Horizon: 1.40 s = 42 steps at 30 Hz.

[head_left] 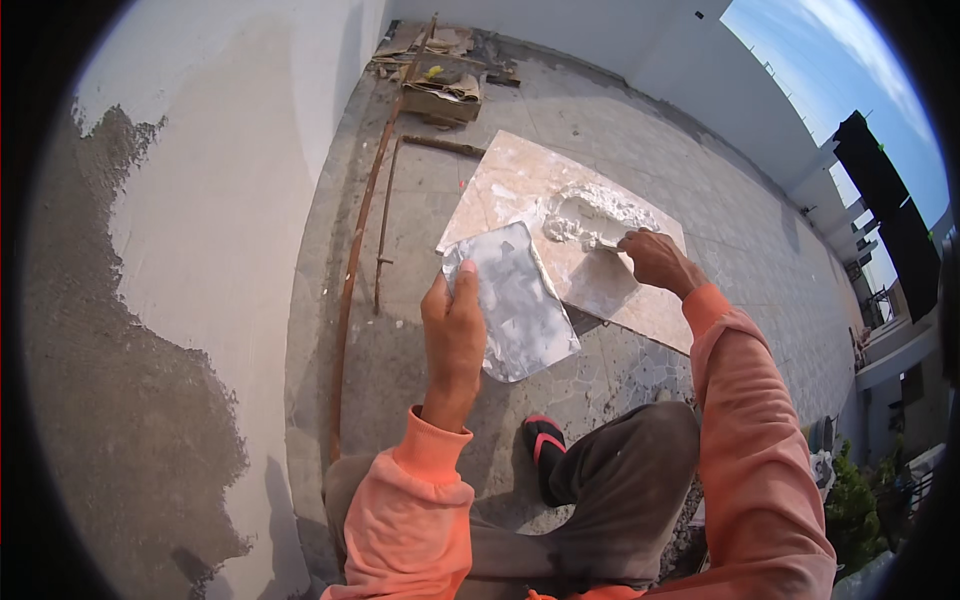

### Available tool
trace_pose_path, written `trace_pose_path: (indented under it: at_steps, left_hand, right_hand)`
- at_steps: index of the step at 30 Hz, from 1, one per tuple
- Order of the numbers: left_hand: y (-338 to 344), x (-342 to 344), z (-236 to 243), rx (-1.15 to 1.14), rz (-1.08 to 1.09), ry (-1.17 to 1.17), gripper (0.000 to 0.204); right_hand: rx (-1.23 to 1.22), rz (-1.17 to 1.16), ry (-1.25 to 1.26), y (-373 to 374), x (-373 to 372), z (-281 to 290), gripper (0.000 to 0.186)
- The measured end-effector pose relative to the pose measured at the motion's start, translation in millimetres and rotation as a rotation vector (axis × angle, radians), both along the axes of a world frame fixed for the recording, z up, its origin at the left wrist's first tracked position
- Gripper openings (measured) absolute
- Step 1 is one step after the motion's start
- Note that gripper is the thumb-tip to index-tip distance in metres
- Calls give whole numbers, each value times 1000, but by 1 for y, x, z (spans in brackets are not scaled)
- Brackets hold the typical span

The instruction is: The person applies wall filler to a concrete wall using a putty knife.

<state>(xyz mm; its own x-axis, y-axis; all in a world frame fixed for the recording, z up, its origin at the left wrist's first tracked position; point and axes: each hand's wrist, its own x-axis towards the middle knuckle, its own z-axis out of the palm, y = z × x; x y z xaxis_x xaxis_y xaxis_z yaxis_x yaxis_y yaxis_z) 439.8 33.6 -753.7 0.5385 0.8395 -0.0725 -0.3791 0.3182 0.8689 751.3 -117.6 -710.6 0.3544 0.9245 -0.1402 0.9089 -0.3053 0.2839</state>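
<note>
- Left hand (455,325): closed on the near left edge of a flat grey plate (530,325), thumb lying along its upper face. Grip looks firm.
- Plate: tilted, smeared with white across the face, no thick load on it. In my view it overlaps the near left edge of the pale pink board (520,165); whether the two touch, I cannot tell.
- Right hand (660,262): over the board at the near right edge of the white paste (590,213), fingers curled in. Something may be pinched there, but the hand hides it; cannot tell what, or how tightly.
- Paste: a ridged, uneven heap on the board's far half, with a smoother hollow in its middle. A good amount is there; thin smears lie to its left.
- Wall at left, done: pale coat (215,150) covers the upper part and the strip toward the floor, fairly even as far as I can see.
- Wall, left: rough grey patch (150,350) bare of coat, its border ragged. Judged from this view, a large share is uncovered; the wall runs out of sight, so total progress is uncertain.
- Nearby: rusty rod (365,250) along the floor, between wall and board.
</note>
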Motion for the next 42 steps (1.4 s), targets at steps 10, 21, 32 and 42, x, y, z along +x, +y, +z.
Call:
trace_pose_path:
  at_steps: [10, 21, 32, 42]
  left_hand:
    - [-4, -3, 5, 20, -18, 20, 35]
    - [-5, 2, 7, -7, -46, -20, 35]
    - [-5, 3, 9, -10, -57, -33, 36]
    - [-5, -2, 15, -22, -57, -49, 36]
  right_hand:
    - [16, -153, 90, 4, 13, 26, 29]
    - [110, -159, 66, 14, 24, 26, 22]
    - [32, 14, 66, 16, 14, -3, 25]
    - [-97, -55, -3, 1, 38, -3, 25]
